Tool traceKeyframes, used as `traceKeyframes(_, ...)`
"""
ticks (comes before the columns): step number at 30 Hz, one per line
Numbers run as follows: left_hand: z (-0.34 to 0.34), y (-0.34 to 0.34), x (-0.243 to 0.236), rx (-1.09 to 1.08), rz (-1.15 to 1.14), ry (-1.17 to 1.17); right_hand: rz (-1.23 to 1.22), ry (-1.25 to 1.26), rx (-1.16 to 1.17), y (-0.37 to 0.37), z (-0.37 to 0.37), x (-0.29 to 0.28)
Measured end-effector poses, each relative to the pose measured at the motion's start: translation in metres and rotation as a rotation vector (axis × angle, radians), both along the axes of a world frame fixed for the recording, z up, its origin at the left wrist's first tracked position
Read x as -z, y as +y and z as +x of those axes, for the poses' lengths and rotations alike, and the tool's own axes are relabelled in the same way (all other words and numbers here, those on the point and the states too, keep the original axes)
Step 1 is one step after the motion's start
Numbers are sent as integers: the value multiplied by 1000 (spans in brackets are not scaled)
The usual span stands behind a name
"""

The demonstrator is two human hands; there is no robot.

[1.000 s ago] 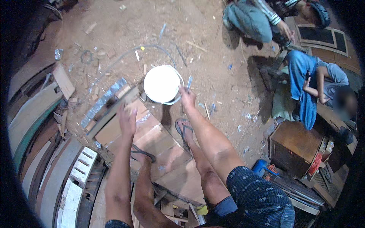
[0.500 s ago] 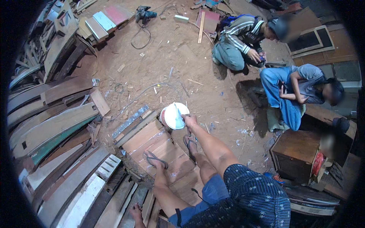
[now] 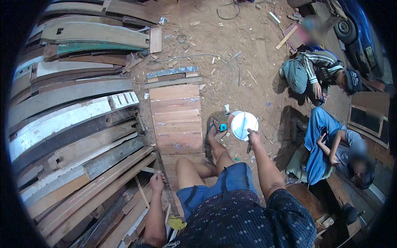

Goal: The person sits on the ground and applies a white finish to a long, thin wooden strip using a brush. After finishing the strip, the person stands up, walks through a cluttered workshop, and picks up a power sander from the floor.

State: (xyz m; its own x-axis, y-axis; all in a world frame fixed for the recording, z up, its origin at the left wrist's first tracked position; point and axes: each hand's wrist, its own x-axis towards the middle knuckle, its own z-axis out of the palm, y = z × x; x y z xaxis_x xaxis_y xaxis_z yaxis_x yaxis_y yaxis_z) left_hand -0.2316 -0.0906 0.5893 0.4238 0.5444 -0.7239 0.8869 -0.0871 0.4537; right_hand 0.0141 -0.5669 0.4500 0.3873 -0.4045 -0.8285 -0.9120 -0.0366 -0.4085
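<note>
My right hand (image 3: 253, 138) is closed on a flat-bladed tool with a dark handle, its pale blade lying across the white bucket (image 3: 240, 122); whether the fingers also grip the bucket's handle, I cannot tell. The bucket is just right of my sandalled foot, beside a small teal tape measure (image 3: 223, 127). At lower left, my left hand (image 3: 157, 181) has curled fingers near the end of a narrow strip of wood; what they hold, if anything, I cannot make out. A walkway-like panel of reddish boards (image 3: 175, 134) lies under and in front of my legs.
Long salvaged planks (image 3: 78, 101) are piled along the left. At right, a crouching co-worker (image 3: 293, 76) and another person in jeans (image 3: 320, 136) sit low near framed panels (image 3: 366, 120). A blue vehicle (image 3: 370, 45) stands at top right; cables (image 3: 229, 70) and scraps litter the dirt floor.
The view has swung toward the left plank pile. The bucket and my right hand have shifted rightward relative to the board panel. My left hand has risen in view; my legs have changed position.
</note>
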Motion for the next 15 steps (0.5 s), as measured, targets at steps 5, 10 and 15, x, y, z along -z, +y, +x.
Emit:
traceKeyframes(5,-80,-19,22,-258,-185,81,-159,18,-33,-81,-80,8)
traceKeyframes(10,-157,-17,64,-316,-311,-144,-244,72,-79,-158,-148,-19)
traceKeyframes(15,-233,-62,27,-290,-219,-411,-316,-100,-169,-224,-241,-1)
